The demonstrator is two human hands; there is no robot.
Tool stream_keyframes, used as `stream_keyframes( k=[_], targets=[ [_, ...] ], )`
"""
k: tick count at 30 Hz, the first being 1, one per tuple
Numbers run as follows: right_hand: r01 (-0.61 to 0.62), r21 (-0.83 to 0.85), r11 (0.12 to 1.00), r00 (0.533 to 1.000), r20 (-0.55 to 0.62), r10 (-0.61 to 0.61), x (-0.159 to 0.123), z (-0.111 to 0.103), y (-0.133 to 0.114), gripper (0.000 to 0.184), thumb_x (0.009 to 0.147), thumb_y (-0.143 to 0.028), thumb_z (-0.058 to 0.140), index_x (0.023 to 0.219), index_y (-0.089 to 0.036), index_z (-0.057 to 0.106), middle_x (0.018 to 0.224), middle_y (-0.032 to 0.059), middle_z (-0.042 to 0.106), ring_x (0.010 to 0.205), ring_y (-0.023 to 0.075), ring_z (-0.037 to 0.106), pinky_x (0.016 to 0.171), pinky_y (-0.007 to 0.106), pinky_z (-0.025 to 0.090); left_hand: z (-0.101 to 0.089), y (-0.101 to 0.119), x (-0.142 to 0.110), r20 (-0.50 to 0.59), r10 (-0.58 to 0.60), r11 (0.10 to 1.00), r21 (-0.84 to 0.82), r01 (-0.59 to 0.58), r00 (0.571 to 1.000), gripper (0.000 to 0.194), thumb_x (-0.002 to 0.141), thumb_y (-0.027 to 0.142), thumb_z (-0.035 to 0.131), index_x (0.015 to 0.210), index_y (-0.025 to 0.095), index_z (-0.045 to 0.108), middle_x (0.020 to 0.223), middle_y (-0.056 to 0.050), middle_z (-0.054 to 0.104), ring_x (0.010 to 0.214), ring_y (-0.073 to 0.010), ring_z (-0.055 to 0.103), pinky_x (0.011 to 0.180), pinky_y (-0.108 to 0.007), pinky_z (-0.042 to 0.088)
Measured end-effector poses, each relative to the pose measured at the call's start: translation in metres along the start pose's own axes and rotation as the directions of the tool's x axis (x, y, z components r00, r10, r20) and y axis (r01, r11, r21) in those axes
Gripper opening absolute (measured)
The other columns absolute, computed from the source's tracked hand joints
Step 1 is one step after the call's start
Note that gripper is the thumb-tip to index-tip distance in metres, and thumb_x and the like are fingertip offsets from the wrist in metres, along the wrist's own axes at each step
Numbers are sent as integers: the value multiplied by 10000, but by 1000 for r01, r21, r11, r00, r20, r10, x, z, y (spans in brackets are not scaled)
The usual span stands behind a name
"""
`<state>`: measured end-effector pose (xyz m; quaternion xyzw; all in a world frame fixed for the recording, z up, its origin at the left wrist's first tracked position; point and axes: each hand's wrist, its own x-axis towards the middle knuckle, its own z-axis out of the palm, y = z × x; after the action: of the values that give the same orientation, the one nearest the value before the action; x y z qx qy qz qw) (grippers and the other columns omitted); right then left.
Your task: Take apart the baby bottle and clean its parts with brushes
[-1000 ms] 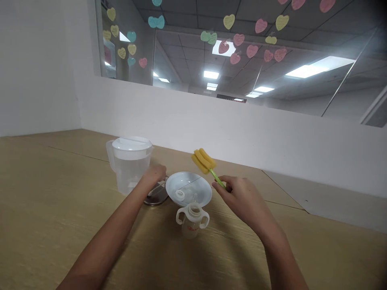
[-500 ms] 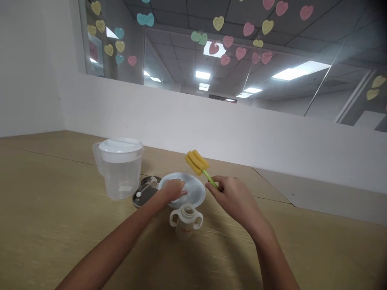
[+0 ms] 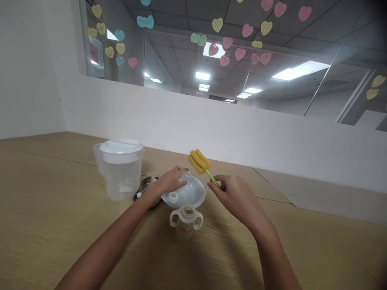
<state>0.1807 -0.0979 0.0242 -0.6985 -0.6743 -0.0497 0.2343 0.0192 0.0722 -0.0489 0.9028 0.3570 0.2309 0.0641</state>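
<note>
1. On the tan tabletop (image 3: 60, 209), a translucent bottle (image 3: 184, 230) stands upright, mouth uncovered, one loop handle per side, red print on its front.
2. Right hand (image 3: 237, 196): closed on the green handle (image 3: 212, 178) of a sponge brush (image 3: 199, 162). The brush is raised and tilted, its yellow head up and to the left, above the tabletop and beyond the bottle.
3. Left hand (image 3: 171, 180): positioned over the left part of a white bowl (image 3: 198, 195), fingers extended and thumb apart. A clear piece (image 3: 188, 175) lies at the fingertips; whether it is gripped cannot be determined.
4. White ring (image 3: 173, 197): located at the near left of the bowl, below the left hand.
5. Bowl: located directly behind the bottle, between the two hands. Clear contents are visible; their form is indistinct.
6. Metal dish (image 3: 156, 202): located left of the bowl, partly covered by the left forearm. A small white-tipped item (image 3: 139, 195) shows at its left side.
7. Pitcher (image 3: 122, 177): translucent, upright, white lid (image 3: 121, 146) fitted, handle to the left. Located left of the metal dish.
</note>
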Motion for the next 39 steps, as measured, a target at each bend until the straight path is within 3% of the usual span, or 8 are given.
stream_keyframes(
  k=[6,10,16,21,26,29,33,39],
  targets=[
    [-34,-96,995,999,-12,33,4,3,11,304,843,-320,433,586,-167,487,516,0,484,449,94,355,456,233,178,-47,5,-5,-287,-115,872,-488,-42,951,474,713,357,599,1117,199,407,1167,-74,470,967,-191,560,831,-326,452],
    [74,-118,990,997,30,-71,4,7,8,287,843,-301,453,597,-164,510,515,1,500,449,91,341,457,231,175,-62,19,-11,-170,-114,709,-704,-39,979,470,711,399,618,1059,194,377,1031,-52,556,929,-177,577,813,-322,455],
    [215,-204,955,976,34,-213,3,9,-4,244,860,-269,439,663,-179,549,514,-11,510,433,89,286,475,251,141,-71,33,-17,-125,-73,731,-682,-32,990,441,763,466,551,1101,196,466,944,-29,575,882,-178,569,808,-333,442],
    [277,-183,943,961,36,-275,3,7,-6,258,892,-302,408,718,-183,557,543,-8,535,446,94,334,483,257,144,-86,35,-24,37,90,673,-739,-34,995,383,744,405,594,1041,188,487,904,-32,611,877,-178,578,775,-322,455],
    [332,-52,942,940,100,-326,0,6,-7,320,928,-305,334,704,-177,525,579,0,563,468,89,408,484,243,183,-102,40,-36,-112,192,678,-703,-214,975,460,587,249,747,928,193,443,1038,-42,573,992,-176,548,864,-319,441],
    [363,-81,928,929,113,-353,-1,10,-8,323,931,-297,322,735,-178,549,606,12,594,469,93,435,480,245,184,-106,40,-38,-5,123,714,-694,-92,992,421,648,328,709,953,187,456,916,-37,604,836,-158,597,725,-290,496],
    [355,-325,876,928,8,-373,2,16,-8,274,916,-280,350,865,-180,599,596,39,617,458,125,464,468,266,132,-102,40,-35,88,-76,751,-650,115,993,396,830,539,411,868,150,478,603,-7,544,473,-106,517,427,-223,426],
    [343,-262,902,937,32,-347,5,16,-7,313,934,-299,316,847,-174,590,584,32,601,458,119,459,465,256,162,-108,44,-39,-43,115,779,-616,-117,992,412,731,413,617,1046,196,464,931,-31,583,800,-142,565,649,-257,485]
  ],
)
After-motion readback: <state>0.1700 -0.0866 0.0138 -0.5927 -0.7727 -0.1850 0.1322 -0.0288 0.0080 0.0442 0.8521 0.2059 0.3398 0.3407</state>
